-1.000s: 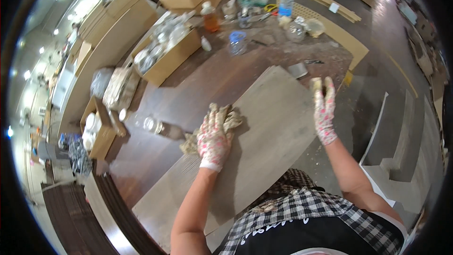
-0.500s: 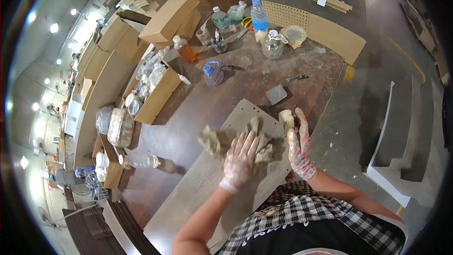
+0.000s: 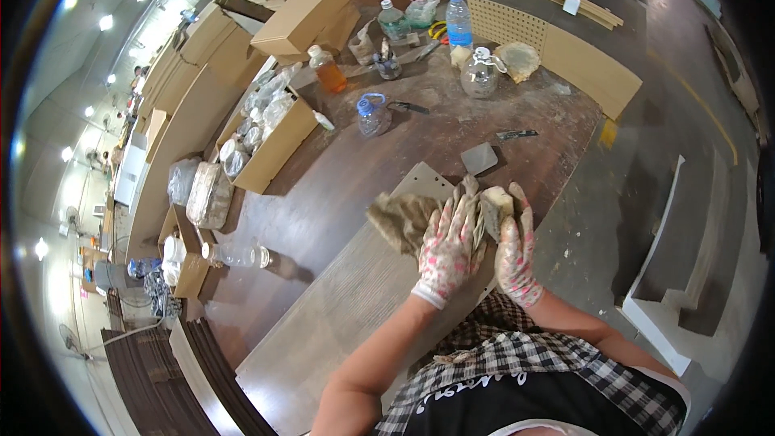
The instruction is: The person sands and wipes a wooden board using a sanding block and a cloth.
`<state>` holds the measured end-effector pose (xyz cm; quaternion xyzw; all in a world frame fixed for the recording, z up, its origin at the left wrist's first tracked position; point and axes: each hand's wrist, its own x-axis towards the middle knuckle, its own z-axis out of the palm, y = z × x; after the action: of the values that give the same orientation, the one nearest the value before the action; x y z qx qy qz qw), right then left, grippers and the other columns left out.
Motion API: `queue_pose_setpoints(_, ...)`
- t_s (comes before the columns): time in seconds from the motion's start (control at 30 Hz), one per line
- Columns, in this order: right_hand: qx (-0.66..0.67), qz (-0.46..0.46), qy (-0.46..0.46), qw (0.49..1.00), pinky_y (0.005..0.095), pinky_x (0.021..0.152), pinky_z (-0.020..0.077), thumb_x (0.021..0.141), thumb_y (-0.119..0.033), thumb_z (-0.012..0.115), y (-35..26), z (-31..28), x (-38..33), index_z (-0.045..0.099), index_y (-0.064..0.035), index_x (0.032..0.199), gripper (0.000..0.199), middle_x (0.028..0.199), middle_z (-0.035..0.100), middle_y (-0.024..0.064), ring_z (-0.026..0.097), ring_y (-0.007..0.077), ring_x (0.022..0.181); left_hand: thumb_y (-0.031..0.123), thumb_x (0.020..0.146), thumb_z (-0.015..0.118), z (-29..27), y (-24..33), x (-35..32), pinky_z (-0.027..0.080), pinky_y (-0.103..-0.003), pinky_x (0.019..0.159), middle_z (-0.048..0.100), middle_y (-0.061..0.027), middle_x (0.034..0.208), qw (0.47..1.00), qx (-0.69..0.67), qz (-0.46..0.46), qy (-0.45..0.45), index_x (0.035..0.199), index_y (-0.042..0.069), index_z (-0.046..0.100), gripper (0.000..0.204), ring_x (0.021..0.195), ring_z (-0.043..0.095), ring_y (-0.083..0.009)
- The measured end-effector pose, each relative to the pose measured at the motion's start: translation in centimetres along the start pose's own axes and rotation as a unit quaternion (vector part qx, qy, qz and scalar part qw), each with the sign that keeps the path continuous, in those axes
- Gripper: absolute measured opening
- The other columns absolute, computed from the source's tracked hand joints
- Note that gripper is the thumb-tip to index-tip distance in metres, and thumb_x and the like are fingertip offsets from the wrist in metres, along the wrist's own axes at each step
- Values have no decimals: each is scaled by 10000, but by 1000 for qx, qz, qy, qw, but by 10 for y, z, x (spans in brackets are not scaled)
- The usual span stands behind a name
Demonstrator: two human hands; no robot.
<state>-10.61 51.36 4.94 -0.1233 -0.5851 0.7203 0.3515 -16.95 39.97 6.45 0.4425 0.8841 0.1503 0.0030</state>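
Note:
My left hand (image 3: 450, 246), in a white glove with pink spots, lies flat with fingers stretched over a crumpled grey-brown rag (image 3: 397, 222). It presses the rag onto a long grey wood-grain board (image 3: 335, 307). Close to its right, my right hand (image 3: 517, 254), gloved alike, grips a worn, pale sponge-like block (image 3: 499, 199) between thumb and fingers, near the board's right edge. Small holes show at the board's far end. Just beyond that end lies a square grey pad (image 3: 479, 159) on the brown table (image 3: 315, 194).
Across the table stand a blue-capped bottle (image 3: 458, 20), a bottle of orange liquid (image 3: 327, 70), a round clear jar (image 3: 479, 75) and a small blue-handled jug (image 3: 373, 117). A black knife (image 3: 517, 135) lies at the right. A carton (image 3: 278, 149) of plastic-wrapped items sits left. Stacked panels (image 3: 141, 379) fill the lower left.
My left hand has slid right along the board with the rag, up close to my right hand. The right hand keeps its grip on the block. The whole view has shifted slightly.

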Motion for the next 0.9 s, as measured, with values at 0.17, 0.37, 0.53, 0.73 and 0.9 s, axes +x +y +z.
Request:
queue_pose_setpoints(0.17,27,90,-172,981,333,1049,334,949,-244,452,-5,-6,80,346,10,1384,515,1328,453,142,440,209,1222,531,787,599,-14,6,-25,151,-487,1133,268,-147,1502,999,-9,-49,-21,1437,70,307,848,1392,220,-352)
queue_pose_setpoints(0.37,-28,230,-506,831,315,1038,333,925,-228,536,18,67,123,362,-45,1406,543,1330,481,89,445,156,1216,554,799,560,-4,48,2,103,-521,1133,325,-172,1466,991,44,58,-115,1382,15,382,814,1396,206,-356)
queue_pose_setpoints(0.53,-45,185,-470,862,272,988,387,914,-198,555,38,69,117,400,-41,1384,519,1296,508,75,484,147,1175,305,797,575,24,46,-42,221,-483,1121,367,-159,1443,989,-64,132,10,1341,25,424,631,1359,314,-330)
queue_pose_setpoints(0.73,47,209,-396,893,299,999,401,931,-209,547,55,48,123,432,-33,1360,478,1299,515,80,505,158,1168,317,684,750,-27,17,-166,162,-476,1144,294,-112,1495,973,-15,-230,-2,1419,121,351,859,1389,250,-300)
queue_pose_setpoints(0.9,-60,70,-374,923,317,1036,352,961,-217,485,51,50,109,447,-9,1344,437,1305,509,88,471,168,1198,356,853,568,-37,-40,-312,231,-502,1094,377,-135,1441,828,134,-526,140,1373,189,447,560,1330,336,-358)
